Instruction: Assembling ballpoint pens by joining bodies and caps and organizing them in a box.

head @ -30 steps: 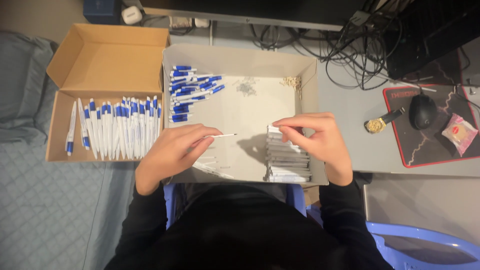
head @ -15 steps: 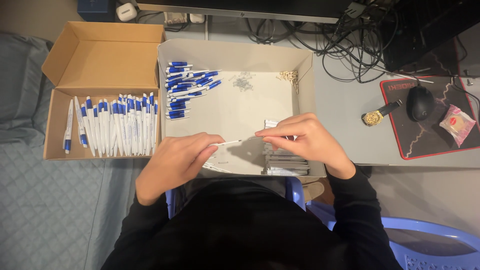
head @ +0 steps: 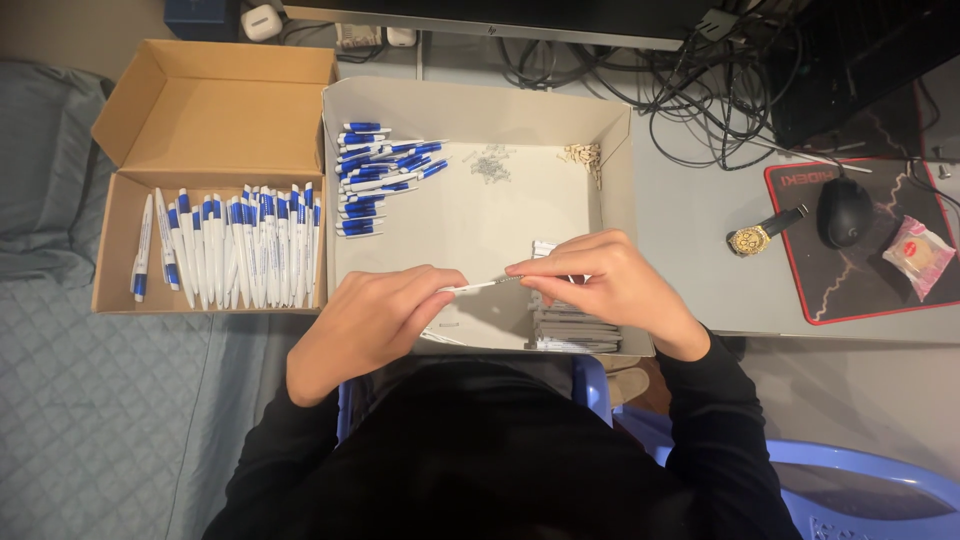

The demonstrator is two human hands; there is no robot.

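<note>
My left hand grips a thin white pen refill at its left end. My right hand pinches the refill's tip, where a small metal spring sits. Both hands meet over the front of a shallow grey tray. In the tray lie a pile of blue-and-white pen parts at the back left, small springs, tan small parts and a stack of grey refills under my right hand.
An open cardboard box on the left holds a row of finished blue-and-white pens. To the right lie a wristwatch, a black mouse on a mouse pad and a wrapped snack. Cables run along the back.
My right hand has left the refill stack and come leftward to meet the left hand at the refill's tip. The left hand stays closed on the refill.
</note>
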